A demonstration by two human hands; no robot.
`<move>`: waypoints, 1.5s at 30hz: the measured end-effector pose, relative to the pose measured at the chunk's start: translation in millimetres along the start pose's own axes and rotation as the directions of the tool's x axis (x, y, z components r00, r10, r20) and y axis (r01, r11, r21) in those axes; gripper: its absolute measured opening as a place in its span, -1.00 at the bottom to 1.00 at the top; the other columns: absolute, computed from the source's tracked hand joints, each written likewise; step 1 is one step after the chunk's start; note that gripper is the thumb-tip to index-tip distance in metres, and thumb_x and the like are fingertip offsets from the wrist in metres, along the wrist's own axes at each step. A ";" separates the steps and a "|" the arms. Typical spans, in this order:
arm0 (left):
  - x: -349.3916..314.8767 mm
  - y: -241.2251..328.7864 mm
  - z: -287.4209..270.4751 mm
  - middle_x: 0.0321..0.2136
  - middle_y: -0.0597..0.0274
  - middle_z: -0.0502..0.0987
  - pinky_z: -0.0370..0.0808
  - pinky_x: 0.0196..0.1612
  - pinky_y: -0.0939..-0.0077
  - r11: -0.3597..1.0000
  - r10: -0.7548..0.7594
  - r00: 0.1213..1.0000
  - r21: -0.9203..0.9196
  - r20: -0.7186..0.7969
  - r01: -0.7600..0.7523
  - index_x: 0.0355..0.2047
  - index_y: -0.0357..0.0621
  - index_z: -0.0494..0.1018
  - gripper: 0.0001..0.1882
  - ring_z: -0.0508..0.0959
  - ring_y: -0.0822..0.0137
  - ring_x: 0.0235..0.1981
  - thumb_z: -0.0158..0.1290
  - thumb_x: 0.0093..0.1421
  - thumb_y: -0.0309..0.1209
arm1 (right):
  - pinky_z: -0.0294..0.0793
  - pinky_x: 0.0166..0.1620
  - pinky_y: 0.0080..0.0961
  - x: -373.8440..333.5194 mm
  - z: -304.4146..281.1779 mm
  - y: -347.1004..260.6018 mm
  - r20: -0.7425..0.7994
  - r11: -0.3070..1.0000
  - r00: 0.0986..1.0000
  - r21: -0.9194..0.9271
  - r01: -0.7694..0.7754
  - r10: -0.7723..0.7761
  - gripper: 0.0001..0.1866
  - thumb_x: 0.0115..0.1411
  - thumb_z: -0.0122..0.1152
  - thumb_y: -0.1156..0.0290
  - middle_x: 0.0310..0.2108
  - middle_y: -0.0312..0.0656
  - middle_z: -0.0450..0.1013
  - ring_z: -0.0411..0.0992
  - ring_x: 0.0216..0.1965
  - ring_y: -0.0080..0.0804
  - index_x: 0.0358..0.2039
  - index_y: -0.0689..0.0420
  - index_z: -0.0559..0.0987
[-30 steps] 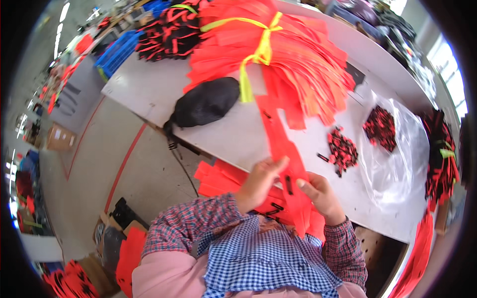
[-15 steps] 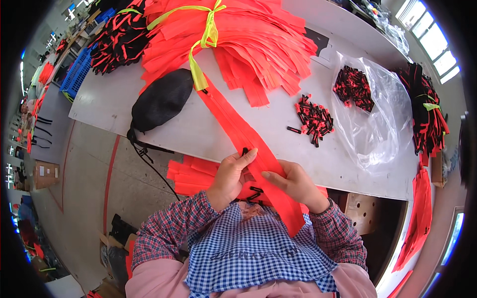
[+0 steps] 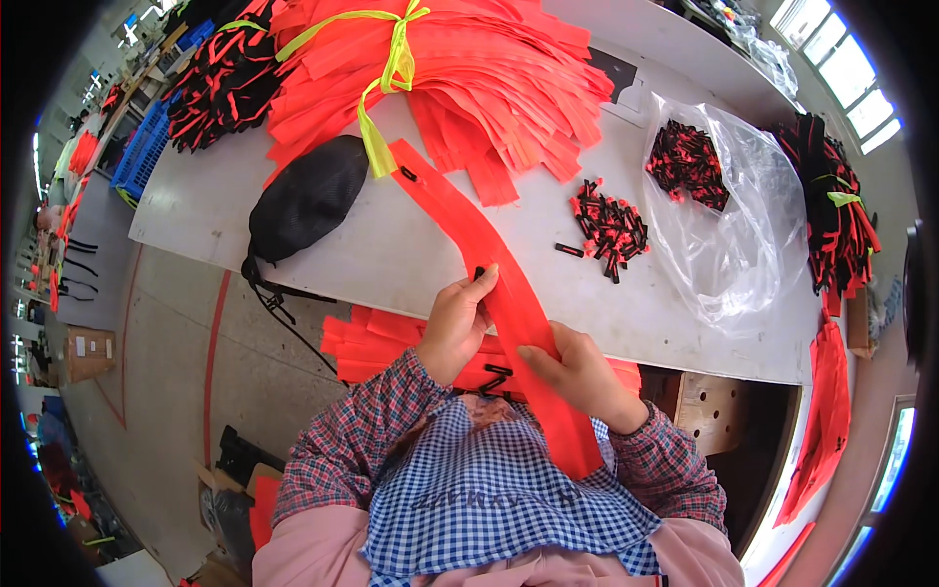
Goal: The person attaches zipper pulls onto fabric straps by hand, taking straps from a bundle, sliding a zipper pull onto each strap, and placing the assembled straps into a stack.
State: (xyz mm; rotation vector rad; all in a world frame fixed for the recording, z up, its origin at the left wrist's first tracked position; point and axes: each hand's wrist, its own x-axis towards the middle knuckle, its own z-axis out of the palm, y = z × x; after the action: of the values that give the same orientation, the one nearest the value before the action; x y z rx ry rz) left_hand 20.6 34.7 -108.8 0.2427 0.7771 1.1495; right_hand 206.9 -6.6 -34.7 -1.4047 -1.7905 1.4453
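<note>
A long red zipper tape [image 3: 468, 230] runs from the table down across my lap. My left hand [image 3: 458, 321] is closed at the tape's left edge, with a small black zipper pull [image 3: 479, 274] between thumb and fingers. My right hand [image 3: 585, 374] grips the lower stretch of the tape, thumb on top and fingers beneath. At the far end of the tape shows a black fitting [image 3: 408, 174]. A few more black pulls [image 3: 497, 377] lie on red strips [image 3: 377, 344] at my lap, partly behind the hands.
A large bundle of red tapes [image 3: 460, 88], tied with a yellow-green ribbon [image 3: 399, 59], fills the back of the table. Left of the tape sits a black mesh pouch [image 3: 308, 201]. Loose black-and-red pulls [image 3: 608, 230] lie beside a clear plastic bag [image 3: 729, 264] of more. Black-red bundles [image 3: 220, 88] flank these.
Both hands have shifted slightly; the left is a little farther up. The tape's far end has turned, and its black fitting shows more plainly. Both hands keep their grip.
</note>
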 end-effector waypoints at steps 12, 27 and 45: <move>18.8 36.4 -9.9 -0.27 0.27 0.59 0.54 -0.15 0.42 0.998 0.056 0.983 0.032 -0.177 -0.051 -0.13 -0.08 0.50 -0.69 0.58 0.40 -0.25 0.06 0.34 -0.11 | 0.42 -0.39 -0.44 -18.0 -16.4 -9.1 0.097 0.999 0.995 0.008 0.034 -0.035 -0.72 0.32 0.15 0.34 -0.54 -0.14 0.45 0.35 -0.50 -0.55 -0.14 0.32 0.53; -29.6 24.2 -4.9 -0.58 -0.04 0.55 0.49 -0.41 0.00 -0.432 0.184 0.831 0.803 0.525 -0.412 -0.53 -0.17 0.54 -0.60 0.58 -0.09 -0.52 0.00 0.29 -0.14 | 0.46 -0.33 -0.54 1.0 0.3 28.6 0.242 0.922 0.941 0.249 -0.295 0.236 -0.64 0.35 0.14 0.21 -0.41 -0.33 0.52 0.41 -0.41 -0.64 -0.14 0.32 0.56; 27.3 43.5 -53.6 -0.53 0.02 0.53 0.47 -0.33 0.01 -0.251 0.628 0.712 0.948 0.314 -0.197 -0.53 -0.16 0.48 -0.68 0.55 -0.08 -0.43 0.00 0.29 -0.23 | 0.47 -0.16 -0.54 -22.7 51.7 0.2 0.088 0.948 0.996 0.318 -0.021 -0.007 -0.73 0.38 0.04 0.39 -0.21 -0.27 0.53 0.44 -0.22 -0.58 -0.01 0.29 0.47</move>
State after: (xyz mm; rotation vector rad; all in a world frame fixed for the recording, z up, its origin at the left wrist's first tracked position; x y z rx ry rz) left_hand -41.4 65.9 -135.2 1.8884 1.9239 0.9898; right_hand 173.4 -50.2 -47.8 -1.1984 -1.5159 1.7333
